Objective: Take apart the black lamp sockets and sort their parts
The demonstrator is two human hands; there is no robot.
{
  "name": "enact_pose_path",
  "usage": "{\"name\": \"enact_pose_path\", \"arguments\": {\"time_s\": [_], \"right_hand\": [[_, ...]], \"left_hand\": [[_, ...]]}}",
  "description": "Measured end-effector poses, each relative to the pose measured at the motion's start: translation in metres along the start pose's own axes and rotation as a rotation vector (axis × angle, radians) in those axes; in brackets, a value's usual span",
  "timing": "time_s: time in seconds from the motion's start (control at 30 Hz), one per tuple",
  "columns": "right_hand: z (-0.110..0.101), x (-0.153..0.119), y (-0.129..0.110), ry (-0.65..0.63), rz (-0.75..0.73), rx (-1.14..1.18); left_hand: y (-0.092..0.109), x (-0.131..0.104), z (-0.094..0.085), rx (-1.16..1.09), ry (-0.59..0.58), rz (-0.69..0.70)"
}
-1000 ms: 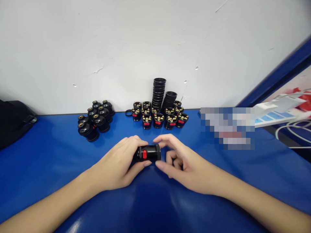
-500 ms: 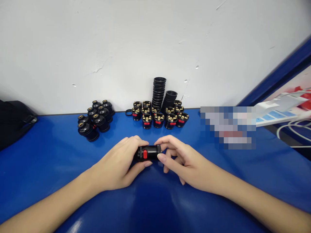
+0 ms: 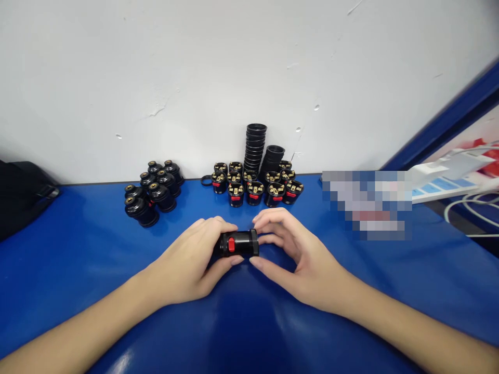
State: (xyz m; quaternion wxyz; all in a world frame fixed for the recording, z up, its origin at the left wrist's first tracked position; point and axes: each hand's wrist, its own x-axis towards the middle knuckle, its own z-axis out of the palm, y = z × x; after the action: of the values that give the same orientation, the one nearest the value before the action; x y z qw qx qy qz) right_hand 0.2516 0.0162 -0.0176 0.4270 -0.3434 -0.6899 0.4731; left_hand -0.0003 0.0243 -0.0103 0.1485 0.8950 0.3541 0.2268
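A black cylindrical socket (image 3: 242, 243) with a red switch lies sideways above the blue tabletop, its ringed end pointing right. My left hand (image 3: 198, 259) is wrapped round its left end, thumb below and fingers above, hiding that end. At the right end, my right hand (image 3: 294, 259) curves round the black ring with fingers parted, the index fingertip near the top edge and the thumb tip near the lower edge. Whether those fingertips touch the ring is hard to tell.
Several assembled black sockets (image 3: 161, 196) stand back left. Several open socket bodies (image 3: 254, 193) with brass contacts stand at the back middle, before two stacks of black rings (image 3: 255, 148). A loose ring (image 3: 206, 180) lies beside them. A black bag (image 3: 23, 197) sits far left, a power strip (image 3: 444, 184) right.
My right hand has opened wider round the socket's right end, its thumb lower and its other fingers higher. More of the end ring shows. My left hand keeps its hold.
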Motion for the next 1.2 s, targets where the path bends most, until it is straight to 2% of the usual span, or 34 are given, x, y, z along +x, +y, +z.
{"name": "enact_pose_path", "arguments": {"time_s": [0.13,0.3,0.43,0.57,0.7,0.73,0.87,0.97,1.1,1.2], "right_hand": [[-0.0012,-0.0011,0.0001,-0.032,0.145,-0.075],[-0.0013,-0.0025,-0.0014,-0.014,-0.027,-0.126],[-0.0018,-0.0022,-0.0022,-0.066,0.117,-0.110],[-0.0039,-0.0020,-0.0025,-0.054,0.029,-0.087],[-0.0061,-0.0026,-0.0014,-0.128,0.215,-0.042],[-0.0062,-0.0026,-0.0010,-0.132,0.214,-0.028],[-0.0051,-0.0022,-0.0011,-0.096,0.043,-0.042],[-0.0040,-0.0022,-0.0023,-0.126,0.143,-0.062],[-0.0046,-0.0021,-0.0030,-0.097,0.095,-0.062],[-0.0064,-0.0010,-0.0033,-0.134,0.164,-0.056]], "left_hand": [[-0.0001,0.0012,-0.0001,0.013,0.000,0.024],[0.0000,0.0008,-0.0002,0.012,-0.005,0.029],[-0.0007,0.0007,0.0001,0.019,-0.007,0.041],[-0.0009,0.0012,0.0003,0.017,-0.005,0.035],[-0.0006,0.0014,0.0007,0.001,0.018,0.031],[-0.0006,0.0013,0.0008,0.001,0.020,0.032],[-0.0008,0.0009,0.0011,-0.007,0.024,0.034],[-0.0012,0.0009,0.0011,-0.012,0.023,0.036],[-0.0015,0.0018,0.0016,-0.011,0.018,0.033],[-0.0014,0.0021,0.0022,-0.015,0.030,0.038]]}}
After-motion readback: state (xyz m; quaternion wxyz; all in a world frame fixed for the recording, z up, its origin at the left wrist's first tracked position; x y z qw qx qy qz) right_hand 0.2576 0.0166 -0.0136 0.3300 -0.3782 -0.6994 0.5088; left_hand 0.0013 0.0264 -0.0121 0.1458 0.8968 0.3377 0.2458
